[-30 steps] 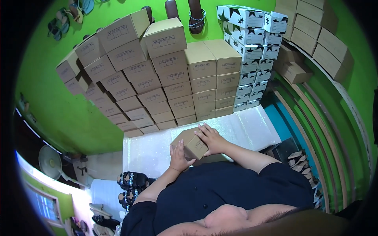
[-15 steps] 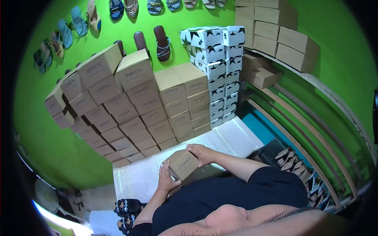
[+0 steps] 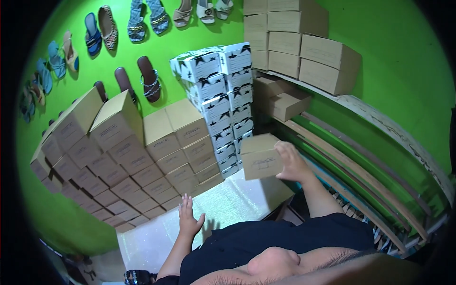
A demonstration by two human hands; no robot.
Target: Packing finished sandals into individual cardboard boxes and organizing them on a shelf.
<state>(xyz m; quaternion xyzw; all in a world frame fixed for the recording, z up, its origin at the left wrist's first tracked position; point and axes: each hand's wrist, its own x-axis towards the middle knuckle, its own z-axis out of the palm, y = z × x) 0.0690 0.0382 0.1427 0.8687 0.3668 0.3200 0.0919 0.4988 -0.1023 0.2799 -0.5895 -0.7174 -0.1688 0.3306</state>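
A brown cardboard shoebox (image 3: 260, 160) is up in the air at the right, held by its right end in my right hand (image 3: 290, 162). Its printed side faces me, and it partly covers the foot of the star-patterned box stack. My left hand (image 3: 189, 217) is raised over the white glittery tabletop (image 3: 228, 204), fingers stretched out and holding nothing. Closest to that hand are the lowest brown shoeboxes (image 3: 180, 176) of the tall stacks along the back wall.
White boxes with black stars (image 3: 216, 90) stand stacked beside the brown ones. More brown boxes (image 3: 319, 64) fill an upper right shelf, above an open box (image 3: 285, 105) and wooden rails (image 3: 342, 164). Sandals (image 3: 149, 78) hang on the green wall. Dark sandals (image 3: 137, 276) lie at lower left.
The shoebox has gone from between both hands, low over the table, up and to the right in my right hand alone. My left hand has let go. The view has turned rightward.
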